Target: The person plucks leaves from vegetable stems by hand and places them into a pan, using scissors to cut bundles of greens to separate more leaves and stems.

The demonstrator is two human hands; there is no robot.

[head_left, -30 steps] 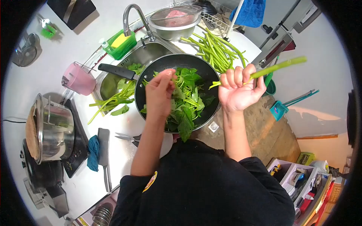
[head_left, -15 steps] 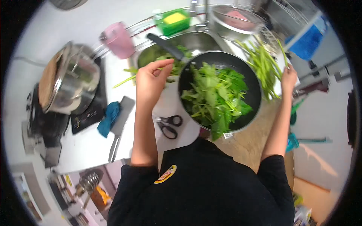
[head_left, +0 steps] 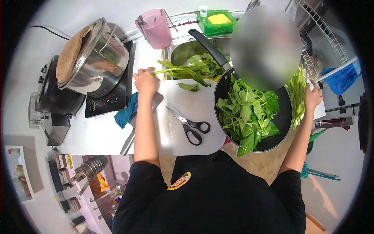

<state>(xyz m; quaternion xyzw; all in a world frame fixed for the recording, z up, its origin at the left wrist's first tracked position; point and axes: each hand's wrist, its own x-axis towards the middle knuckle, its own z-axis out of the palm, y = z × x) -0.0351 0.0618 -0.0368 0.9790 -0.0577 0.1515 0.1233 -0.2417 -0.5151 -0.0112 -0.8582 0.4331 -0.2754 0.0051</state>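
Observation:
My left hand [head_left: 147,82] is closed on the stem end of a leafy green sprig [head_left: 177,71], whose leaves stretch right toward the sink. On the right, my right hand [head_left: 313,96] has its fingers curled at the edge of a bunch of green stems [head_left: 297,97]; what lies between them is hidden. A black frying pan [head_left: 287,136] heaped with leafy greens [head_left: 249,107] sits between my hands. Black-handled scissors [head_left: 191,126] lie partly open on the white cutting board [head_left: 171,136], near a loose leaf [head_left: 188,87].
More greens lie in the sink [head_left: 183,48]. A pink container [head_left: 155,29] and a green box with a yellow sponge [head_left: 218,21] stand behind. At left are a steel pot [head_left: 107,58] on an induction cooker [head_left: 105,103], a teal cloth [head_left: 126,111] and a knife [head_left: 128,142]. A blurred patch hides the back right.
My left hand, pinched in front of the sink before, now holds a sprig further left. My right hand, which held a stem upright, is now lower against the stem bunch. The view has shifted.

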